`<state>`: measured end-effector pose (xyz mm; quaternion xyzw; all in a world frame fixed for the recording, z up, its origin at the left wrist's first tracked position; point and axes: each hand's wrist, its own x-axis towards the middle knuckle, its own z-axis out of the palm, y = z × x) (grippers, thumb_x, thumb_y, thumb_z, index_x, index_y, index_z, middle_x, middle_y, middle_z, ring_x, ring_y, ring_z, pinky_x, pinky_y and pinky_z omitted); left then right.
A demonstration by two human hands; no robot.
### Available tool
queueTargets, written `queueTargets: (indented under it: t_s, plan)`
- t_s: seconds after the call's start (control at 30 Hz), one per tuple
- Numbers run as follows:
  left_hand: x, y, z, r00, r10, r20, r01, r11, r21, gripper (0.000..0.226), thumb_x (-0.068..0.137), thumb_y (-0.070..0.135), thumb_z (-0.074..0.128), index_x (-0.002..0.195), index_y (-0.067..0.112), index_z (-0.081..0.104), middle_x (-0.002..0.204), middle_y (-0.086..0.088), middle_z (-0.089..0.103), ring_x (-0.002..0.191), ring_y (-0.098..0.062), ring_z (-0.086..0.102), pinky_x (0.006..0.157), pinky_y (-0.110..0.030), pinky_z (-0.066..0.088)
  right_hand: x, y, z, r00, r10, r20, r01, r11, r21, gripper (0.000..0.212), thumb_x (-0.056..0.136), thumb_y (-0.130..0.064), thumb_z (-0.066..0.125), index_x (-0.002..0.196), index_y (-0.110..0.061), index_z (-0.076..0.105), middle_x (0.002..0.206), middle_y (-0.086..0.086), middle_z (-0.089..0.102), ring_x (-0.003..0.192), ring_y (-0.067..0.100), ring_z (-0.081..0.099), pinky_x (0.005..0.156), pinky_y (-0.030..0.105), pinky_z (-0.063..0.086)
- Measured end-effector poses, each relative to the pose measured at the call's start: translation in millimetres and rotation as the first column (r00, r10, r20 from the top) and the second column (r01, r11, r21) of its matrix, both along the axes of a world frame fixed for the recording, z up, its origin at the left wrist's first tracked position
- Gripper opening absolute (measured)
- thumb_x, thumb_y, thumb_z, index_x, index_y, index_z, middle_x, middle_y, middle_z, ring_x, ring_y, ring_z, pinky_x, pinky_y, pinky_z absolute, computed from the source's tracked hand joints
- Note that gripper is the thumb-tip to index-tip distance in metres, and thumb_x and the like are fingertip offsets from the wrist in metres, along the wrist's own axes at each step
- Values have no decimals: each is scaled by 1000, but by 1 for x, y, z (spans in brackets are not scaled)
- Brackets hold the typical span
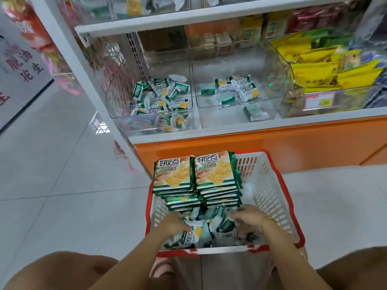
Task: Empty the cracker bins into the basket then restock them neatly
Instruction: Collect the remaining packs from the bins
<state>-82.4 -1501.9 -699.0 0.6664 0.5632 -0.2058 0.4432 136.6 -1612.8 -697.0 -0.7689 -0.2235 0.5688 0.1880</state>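
Left hand and right hand sink among loose cracker packets in the floor basket, grip unclear, neat stacks crowding its far end, part-filled clear bins shelved above beside yellow bags.

Both the left hand and the right hand had their fingertips buried among the loose cracker packets in the basket, so whether either gripped one could not be told. The price tag was too blurred to read, and the top bins were cut off by the upper edge.
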Motion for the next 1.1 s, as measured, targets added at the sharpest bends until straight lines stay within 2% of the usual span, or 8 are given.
queueTargets:
  t_s: [0.1,0.2,0.37,0.5,0.63,0.73,0.9,1.1]
  plan:
    - [5,-1,10,992,-81,-96,79,997,-25,26,88,27,64,103,6,63,98,-9,56,74,-9,54,58,-19,36,9,8,15,948,177,263,-181,983,-7,56,90,-43,61,128,-2,53,127,16,58,107,24,60,82,27,51]
    - [15,15,26,981,-150,-126,152,988,6,41,89,35,59,59,16,38,64,-1,36,51,-9,33,51,-25,29,22,15,39,934,198,296,-230,970,75,53,91,-41,60,127,-2,55,132,15,55,117,27,55,97,33,44]
    - [39,59,135,977,-174,119,135,950,280,49,88,46,60,126,15,54,124,-2,55,110,-22,56,86,-28,44,34,36,104,980,115,162,-180,861,476,37,90,-35,62,124,-20,58,115,-2,62,102,10,61,82,21,52]
    - [40,117,220,861,-110,496,-200,824,530,19,88,30,65,99,16,65,95,5,66,89,-13,62,76,-28,49,48,72,156,986,2,164,-114,726,678,21,87,-35,66,107,-29,66,102,-9,68,98,9,64,82,25,52]
    - [41,188,236,887,-123,445,-230,719,656,14,87,22,67,100,19,62,92,5,63,80,-12,58,59,-19,42,76,130,187,953,-106,283,-144,665,733,12,86,-28,69,97,-27,67,97,-7,68,90,15,64,74,30,53]
    - [47,234,218,954,-181,239,-31,732,681,34,83,23,72,114,16,61,111,-1,62,91,-13,56,71,-22,43,103,176,203,897,-131,423,-223,691,687,25,83,-23,73,106,-17,65,93,-8,64,79,18,61,62,26,47]
    - [63,277,193,952,-304,44,206,736,645,53,83,22,72,130,12,51,131,-6,55,116,-20,54,91,-27,43,144,243,218,720,-48,692,-424,759,494,40,80,-15,76,117,-9,63,112,9,66,91,21,59,75,24,41]
    - [85,312,180,915,-388,-114,389,768,508,74,78,23,77,141,17,39,146,-3,41,129,-22,43,94,-24,36,153,302,197,315,503,804,-726,673,-137,68,82,-23,73,142,-20,41,144,4,44,126,24,46,92,24,38]
